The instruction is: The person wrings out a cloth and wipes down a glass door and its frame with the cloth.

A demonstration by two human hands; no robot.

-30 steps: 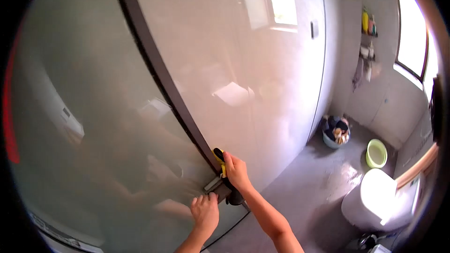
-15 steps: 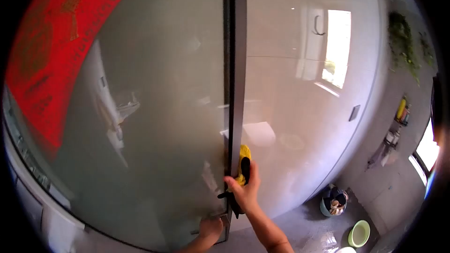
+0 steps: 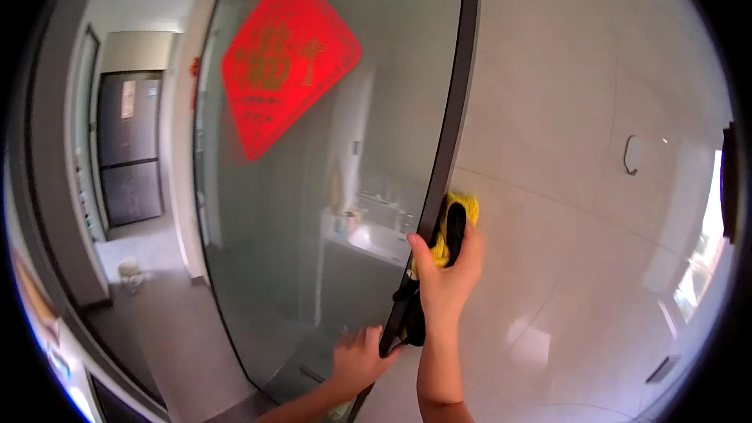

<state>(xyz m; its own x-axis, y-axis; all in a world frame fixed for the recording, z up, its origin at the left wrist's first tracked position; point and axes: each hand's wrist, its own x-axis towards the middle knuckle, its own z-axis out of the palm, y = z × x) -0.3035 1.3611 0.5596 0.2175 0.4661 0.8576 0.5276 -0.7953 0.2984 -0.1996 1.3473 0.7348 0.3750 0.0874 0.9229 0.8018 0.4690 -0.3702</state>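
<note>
A glass door (image 3: 313, 188) with a dark frame edge (image 3: 453, 117) stands in front of me. My right hand (image 3: 450, 274) is closed around a yellow and black cloth (image 3: 462, 207) and presses it to that edge; the thumb lies on the frame's near side. The cloth's black part hangs below the hand. Lower down, my left hand (image 3: 360, 360) grips the door near its edge, fingers curled on the glass side. A red diamond-shaped paper (image 3: 286, 63) with gold characters is on the glass.
Right of the door is a pale tiled wall (image 3: 548, 266) with a small hook (image 3: 631, 154). A washbasin (image 3: 380, 241) shows in the glass. On the left, a doorway leads to a grey fridge (image 3: 131, 141), with a small pail (image 3: 129, 270) on the floor.
The view has swung left, bringing the doorway and fridge in and taking the floor basins out. The door stands at another angle. Both hands stay at its edge, the right one with the cloth.
</note>
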